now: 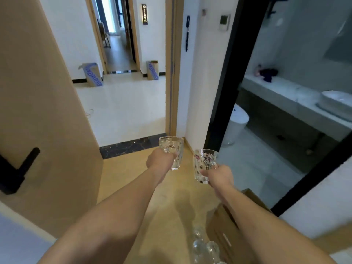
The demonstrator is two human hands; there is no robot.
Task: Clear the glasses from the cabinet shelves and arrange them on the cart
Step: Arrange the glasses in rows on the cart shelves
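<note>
My left hand [159, 161] grips a clear faceted glass mug [174, 149], held upright out in front of me. My right hand [219, 177] grips a second clear glass mug [204, 162] with a red sticker near its rim, also upright and a little lower and to the right. Both arms stretch forward over a tan floor. Several more clear glasses [204, 248] show blurred at the bottom edge between my arms. Neither a cabinet nor a cart is in view.
An open wooden door [42, 111] with a black handle fills the left. A doorway ahead leads to a white-tiled hall with two cardboard boxes [91, 73]. A bathroom [285, 115] with a black frame opens on the right. A cardboard box [226, 225] lies by my right arm.
</note>
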